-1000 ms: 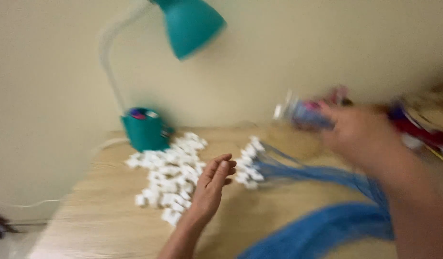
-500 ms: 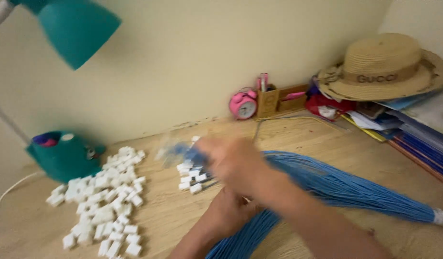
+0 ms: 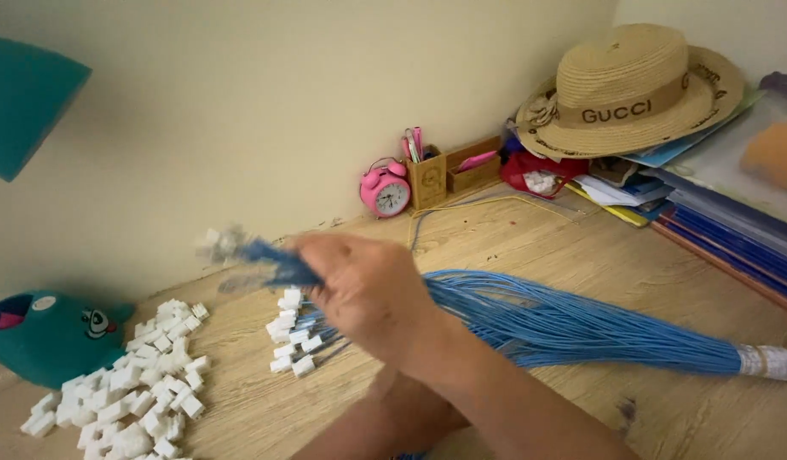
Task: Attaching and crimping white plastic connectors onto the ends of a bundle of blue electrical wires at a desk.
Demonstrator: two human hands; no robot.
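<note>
My right hand [image 3: 368,298] is closed around a few blue wires [image 3: 270,268] with white connectors on their ends, lifted above the desk and blurred by motion. Under it lies a big bundle of blue wires [image 3: 581,328], taped white at its right end [image 3: 768,362], with white connectors [image 3: 291,345] at its left end. A loose pile of white connectors [image 3: 155,383] lies further left. My left forearm [image 3: 410,417] shows beneath the right arm, but the hand itself is hidden.
A teal lamp base [image 3: 52,336] stands at the left and its shade [image 3: 27,102] hangs above. By the wall stand a pink alarm clock [image 3: 385,192] and a wooden pen holder [image 3: 427,175]. A straw hat [image 3: 632,85] rests on stacked folders [image 3: 734,221] at the right.
My right hand has come back from the far right to the middle of the desk and raised a few wires leftward. The view has swung to the right.
</note>
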